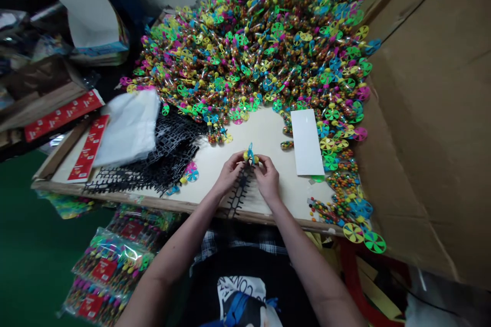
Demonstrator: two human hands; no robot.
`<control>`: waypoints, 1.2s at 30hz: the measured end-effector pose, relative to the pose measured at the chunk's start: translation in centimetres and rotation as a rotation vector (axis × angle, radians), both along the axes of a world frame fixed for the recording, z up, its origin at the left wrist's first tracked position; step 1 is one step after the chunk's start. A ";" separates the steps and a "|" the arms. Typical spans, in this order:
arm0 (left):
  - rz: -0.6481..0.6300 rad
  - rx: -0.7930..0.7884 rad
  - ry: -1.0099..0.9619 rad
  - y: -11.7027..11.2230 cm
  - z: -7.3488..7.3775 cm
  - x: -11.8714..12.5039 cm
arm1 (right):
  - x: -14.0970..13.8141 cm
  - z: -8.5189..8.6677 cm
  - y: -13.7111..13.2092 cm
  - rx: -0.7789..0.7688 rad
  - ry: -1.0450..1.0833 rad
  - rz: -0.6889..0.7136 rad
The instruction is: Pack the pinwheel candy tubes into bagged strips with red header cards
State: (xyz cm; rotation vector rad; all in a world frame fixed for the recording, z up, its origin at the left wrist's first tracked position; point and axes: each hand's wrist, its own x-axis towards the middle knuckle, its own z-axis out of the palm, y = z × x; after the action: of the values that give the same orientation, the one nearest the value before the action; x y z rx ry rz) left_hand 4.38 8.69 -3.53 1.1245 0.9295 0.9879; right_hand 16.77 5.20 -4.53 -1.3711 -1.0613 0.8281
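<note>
At the middle of the table, my left hand (230,171) and my right hand (267,178) meet with fingers pinched. Between their fingertips are small candy-filled toy fans (250,155), with yellow parts and a blue piece on top; their lower ends are hidden. Below them, a strip of black plastic netting (238,191) runs toward the table's front edge. I cannot tell whether the fingers also grip it. Just right of my right hand lies a blank white card (307,143). To the left, a few loose pink and blue fans (191,171) rest near bunched black netting (172,145).
A large heap of candy toy fans (253,51) covers the back and right of the table (264,122). White plastic bags (128,122) and red printed cards (90,150) lie left. Packed bags (111,260) sit below at left. A cardboard sheet (429,112) stands right.
</note>
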 end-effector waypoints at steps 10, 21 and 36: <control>0.003 0.084 0.095 1.0 -1.0 -1.1 | 1.7 0.5 0.9 0.082 -0.433 0.224; 0.338 0.221 0.848 5.8 2.3 -5.4 | 5.5 2.9 5.2 0.059 -0.667 0.518; 0.315 -0.136 0.970 8.8 3.0 -5.4 | -4.6 3.1 18.4 -0.151 -1.140 0.635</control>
State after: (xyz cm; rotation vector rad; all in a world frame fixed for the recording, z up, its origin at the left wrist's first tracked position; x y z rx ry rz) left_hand -1.06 17.53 -0.57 1.3753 1.9644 0.5682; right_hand 12.13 23.61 -1.42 -1.6772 -2.4395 0.5144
